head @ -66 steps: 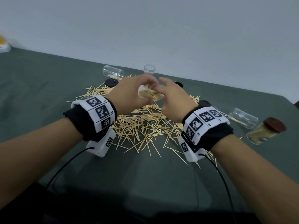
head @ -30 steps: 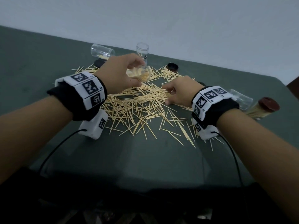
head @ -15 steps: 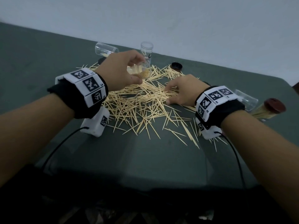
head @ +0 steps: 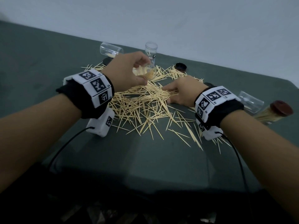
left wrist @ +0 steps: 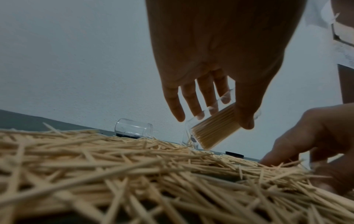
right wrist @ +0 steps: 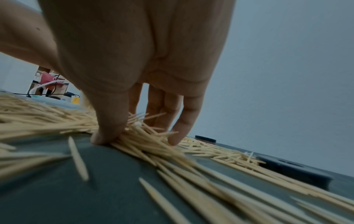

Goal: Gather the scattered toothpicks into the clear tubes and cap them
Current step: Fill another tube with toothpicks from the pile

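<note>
Pale wooden toothpicks (head: 142,109) lie scattered in a wide pile on the dark green table (head: 145,159). My left hand (head: 143,73) grips a clear tube (head: 149,73), tilted and partly filled with toothpicks, just above the far side of the pile. In the left wrist view the tube (left wrist: 214,128) sits between thumb and fingers, mouth down and to the left. My right hand (head: 167,95) rests on the pile to the right of the tube. Its thumb (right wrist: 107,133) and fingers (right wrist: 178,133) pinch a bunch of toothpicks (right wrist: 141,136) against the table.
At the back, an empty tube (head: 110,50) lies on its side and another tube (head: 151,51) stands upright. Black caps (head: 180,66) lie near the pile. At the right lie a clear tube (head: 250,101) and a filled tube with a brown cap (head: 273,113).
My right hand left the mouth of the held tube, dropped onto the pile and closed its thumb and fingers round a bunch of toothpicks. The left hand kept the tube tilted.
</note>
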### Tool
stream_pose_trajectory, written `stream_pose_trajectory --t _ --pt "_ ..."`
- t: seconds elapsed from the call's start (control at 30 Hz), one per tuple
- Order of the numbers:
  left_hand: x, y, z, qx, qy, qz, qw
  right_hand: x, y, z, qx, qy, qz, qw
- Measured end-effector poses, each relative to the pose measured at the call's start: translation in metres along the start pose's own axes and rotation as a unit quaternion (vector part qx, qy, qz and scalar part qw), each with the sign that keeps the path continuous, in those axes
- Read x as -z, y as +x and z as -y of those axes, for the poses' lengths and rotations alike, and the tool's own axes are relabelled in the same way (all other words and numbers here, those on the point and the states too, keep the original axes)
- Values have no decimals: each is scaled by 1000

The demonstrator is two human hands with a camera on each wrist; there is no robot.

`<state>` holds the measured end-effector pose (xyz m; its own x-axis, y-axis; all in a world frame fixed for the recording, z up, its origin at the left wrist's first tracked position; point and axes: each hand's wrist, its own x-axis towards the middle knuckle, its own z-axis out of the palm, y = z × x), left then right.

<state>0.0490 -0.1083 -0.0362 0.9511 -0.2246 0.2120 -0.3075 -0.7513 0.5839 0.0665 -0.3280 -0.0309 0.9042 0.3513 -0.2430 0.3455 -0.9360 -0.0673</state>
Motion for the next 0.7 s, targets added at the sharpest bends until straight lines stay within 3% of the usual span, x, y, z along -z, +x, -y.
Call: stream_pose_trajectory --t 0.3,0.43,0.7 --pt "1 -1 3 3 -3 -6 1000 -4 2 0 22 -31 -32 999" --pt "2 -1 2 5 -2 -3 1000 -5 -1 6 39 -34 -3 999" --pt "2 -1 3 6 3 2 1000 -3 1 4 1 8 -10 1000"
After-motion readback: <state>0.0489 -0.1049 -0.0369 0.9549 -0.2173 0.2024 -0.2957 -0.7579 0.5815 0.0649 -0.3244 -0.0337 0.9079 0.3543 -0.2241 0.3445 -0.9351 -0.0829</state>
